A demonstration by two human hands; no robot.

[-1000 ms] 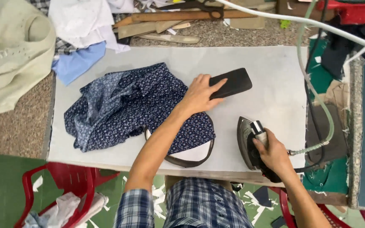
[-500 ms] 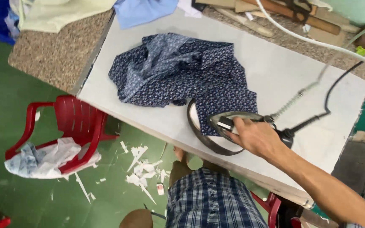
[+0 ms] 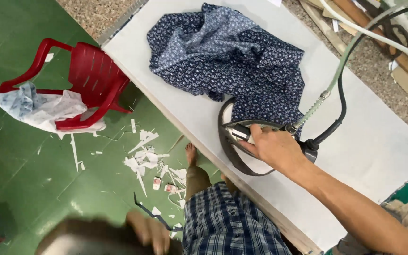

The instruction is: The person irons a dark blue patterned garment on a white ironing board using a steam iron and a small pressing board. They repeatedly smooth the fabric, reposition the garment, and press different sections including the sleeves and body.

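Seen from above, a green floor [image 3: 34, 198] fills the left side, strewn with white paper scraps [image 3: 145, 160]. A red plastic chair [image 3: 88, 78] stands just beside the near edge of the bench, with crumpled pale cloth [image 3: 43, 106] heaped on its seat. At the bottom edge, low and blurred, the left hand [image 3: 149, 233] sits near the person's head, beside a thin dark strip [image 3: 154, 215] hanging over the floor; the blur makes it impossible to tell whether its fingers are curled or hold anything. Next to it are blue checked shorts [image 3: 227, 226] and a bare foot [image 3: 191, 153] on the floor at the foot of the bench. The white-topped bench [image 3: 374, 141] runs diagonally from upper left to lower right. On it lies a rumpled navy garment [image 3: 232, 59] with a small white print, spread across the upper middle. At the garment's lower edge, near the bench's near side, a steam iron [image 3: 242, 141] rests on a white piece edged in dark trim. The right hand [image 3: 272, 148] lies over the iron's handle, its fingers [image 3: 256, 134] wrapped closed around it. A black cord [image 3: 341, 101] and a pale braided hose [image 3: 338, 75] rise from the iron's rear toward the upper right, where wooden pieces [image 3: 393, 56] lie on a speckled surface.
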